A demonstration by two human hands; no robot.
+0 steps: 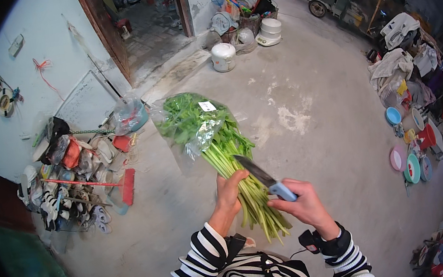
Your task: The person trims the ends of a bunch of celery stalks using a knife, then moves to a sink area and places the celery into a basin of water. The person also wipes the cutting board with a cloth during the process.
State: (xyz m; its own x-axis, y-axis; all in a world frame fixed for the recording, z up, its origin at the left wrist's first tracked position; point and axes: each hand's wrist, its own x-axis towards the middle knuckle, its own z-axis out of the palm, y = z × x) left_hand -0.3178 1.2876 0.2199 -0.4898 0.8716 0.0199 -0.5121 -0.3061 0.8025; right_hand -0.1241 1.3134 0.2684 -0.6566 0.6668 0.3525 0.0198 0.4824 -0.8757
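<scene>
A bunch of celery (224, 155) with long green stalks is held up in front of me, its leafy end inside a clear plastic bag (203, 128). A white label (207, 106) sticks to that bag. My left hand (228, 193) is wrapped around the stalks about midway, thumb on top. In my right hand (300, 201) is a kitchen knife (257, 169) with a blue handle (283, 191). Its dark blade lies over the stalks, pointing up and left; whether the edge touches them I cannot tell. The cut ends of the stalks hang down towards me.
Shoes and bags (70, 181) are heaped at the left, with a red broom (128, 187) beside them. A white rice cooker (223, 57) stands near the doorway. Plastic basins (412, 168) and piled clothes (394, 67) line the right side. Concrete floor (315, 138) lies between.
</scene>
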